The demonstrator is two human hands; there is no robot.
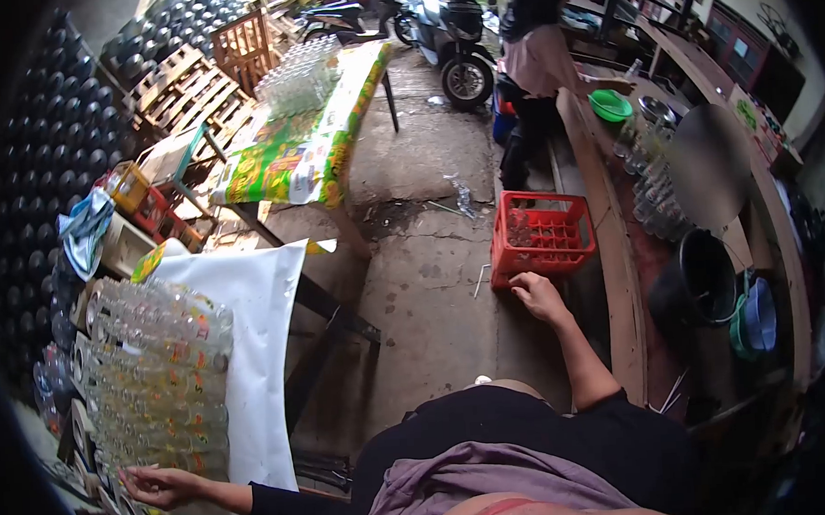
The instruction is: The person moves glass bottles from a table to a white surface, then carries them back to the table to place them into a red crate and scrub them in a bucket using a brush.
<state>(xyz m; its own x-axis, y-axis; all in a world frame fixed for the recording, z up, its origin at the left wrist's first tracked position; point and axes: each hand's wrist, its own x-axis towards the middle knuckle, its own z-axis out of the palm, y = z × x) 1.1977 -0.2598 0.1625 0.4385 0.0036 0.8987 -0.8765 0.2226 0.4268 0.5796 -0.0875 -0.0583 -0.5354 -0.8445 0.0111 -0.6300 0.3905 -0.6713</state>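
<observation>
Black long sleeves, black top, mauve cloth across lap

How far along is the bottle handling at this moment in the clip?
Done: many clear bottles already lie stacked on the white sheet. In hand: the left hand touches the stack's near end, and the right hand rests on the red crate. Left: the crate shows mostly open slots, though its contents are hard to read.
</observation>
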